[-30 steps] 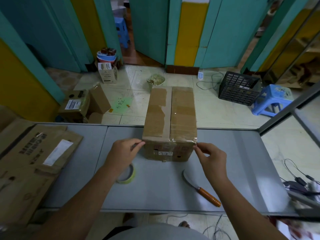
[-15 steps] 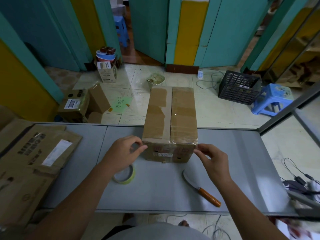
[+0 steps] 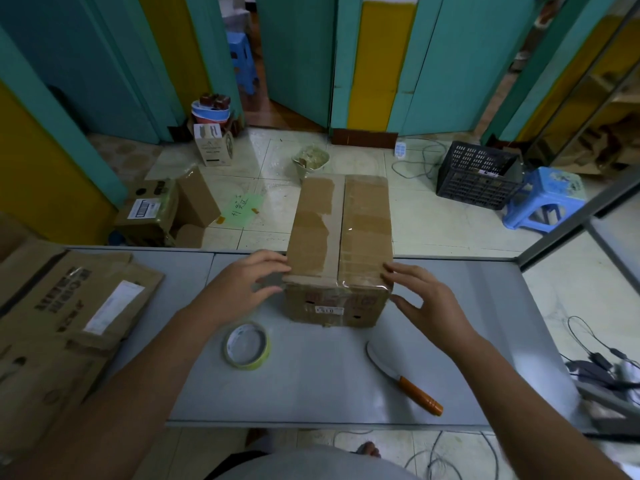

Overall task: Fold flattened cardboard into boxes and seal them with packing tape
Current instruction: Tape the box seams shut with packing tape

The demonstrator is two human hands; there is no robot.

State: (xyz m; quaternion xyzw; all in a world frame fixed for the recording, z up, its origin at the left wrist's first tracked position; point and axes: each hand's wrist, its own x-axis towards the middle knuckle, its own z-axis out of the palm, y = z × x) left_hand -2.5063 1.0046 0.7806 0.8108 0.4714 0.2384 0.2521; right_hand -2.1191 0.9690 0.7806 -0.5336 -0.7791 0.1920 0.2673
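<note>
Two hands flank the near end of the taped brown cardboard box [image 3: 341,237], which stands on the grey table [image 3: 311,393] between them, long axis running straight away from you. Your left hand [image 3: 242,289] and right hand [image 3: 429,306] are equally near, fingers spread loose, holding nothing, fingertips at its upper corners; contact unclear. The yellow-rimmed tape roll [image 3: 246,345] lies just nearside of the left hand.

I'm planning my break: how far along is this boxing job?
Done: the brown cardboard box stands folded, clear tape shining across its top and near edge. In hand: left hand and right hand touch its near corners. Left: the flattened cardboard stack on the grey table's left end lies unfolded.
</note>
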